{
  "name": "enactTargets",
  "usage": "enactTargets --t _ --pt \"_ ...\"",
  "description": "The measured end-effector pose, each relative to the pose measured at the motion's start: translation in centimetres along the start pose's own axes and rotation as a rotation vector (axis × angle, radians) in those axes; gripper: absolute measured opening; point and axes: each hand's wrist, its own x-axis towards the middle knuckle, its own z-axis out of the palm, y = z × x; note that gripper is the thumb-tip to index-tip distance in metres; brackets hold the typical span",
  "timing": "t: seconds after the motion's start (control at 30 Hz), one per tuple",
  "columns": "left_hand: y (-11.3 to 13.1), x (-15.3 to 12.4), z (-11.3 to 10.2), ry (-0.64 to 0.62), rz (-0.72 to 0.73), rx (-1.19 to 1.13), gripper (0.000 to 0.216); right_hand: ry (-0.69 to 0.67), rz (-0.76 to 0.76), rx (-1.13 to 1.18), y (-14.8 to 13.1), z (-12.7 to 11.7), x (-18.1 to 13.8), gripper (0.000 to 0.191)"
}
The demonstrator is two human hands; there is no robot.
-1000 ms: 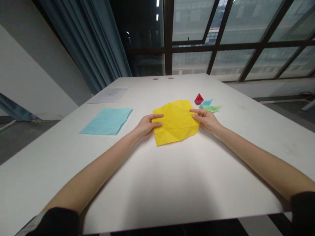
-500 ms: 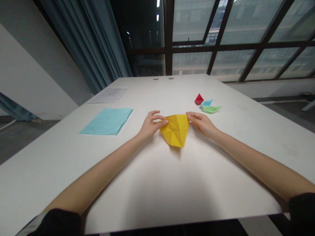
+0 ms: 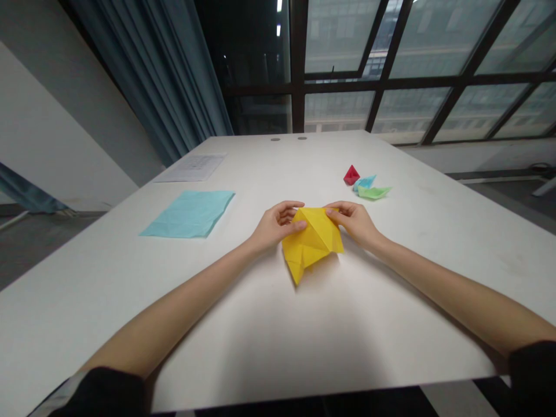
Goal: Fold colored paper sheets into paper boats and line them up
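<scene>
Between my hands is a creased sheet of yellow origami paper (image 3: 310, 240), partly folded, with one pointed corner hanging toward me and another at the right. My left hand (image 3: 278, 225) pinches its upper left part, thumb on the near face and fingers behind. My right hand (image 3: 353, 221) grips the upper right edge between thumb and fingers. The fingertips behind the paper are hidden. Just beyond my right hand lie a small red folded paper piece (image 3: 351, 175), a blue one (image 3: 365, 183) and a light green one (image 3: 374, 193).
A light blue stack of paper (image 3: 189, 214) lies left of my hands on the white table (image 3: 278, 347). Farther back on that side is a printed sheet (image 3: 191, 168). Windows (image 3: 343, 110) and a blue curtain (image 3: 160, 75) stand beyond the table.
The yellow paper has been turned and opened out, its point now hanging lower left. Both hands have shifted their hold along its top edge, my right hand slightly leftward.
</scene>
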Motion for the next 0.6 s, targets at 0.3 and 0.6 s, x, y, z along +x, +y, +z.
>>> enactTargets --t 0.3,0.6 --pt "-0.4 0.1 0.3 -0.013 -0.027 -0.103 0.044 -0.072 -0.026 -0.087 -0.9 1.0 -1.1 0.042" --pt "-0.2 -0.1 0.8 0.046 -0.095 -0.081 0.038 -0.117 0.003 -0.027 -0.4 1.2 -0.8 0.04"
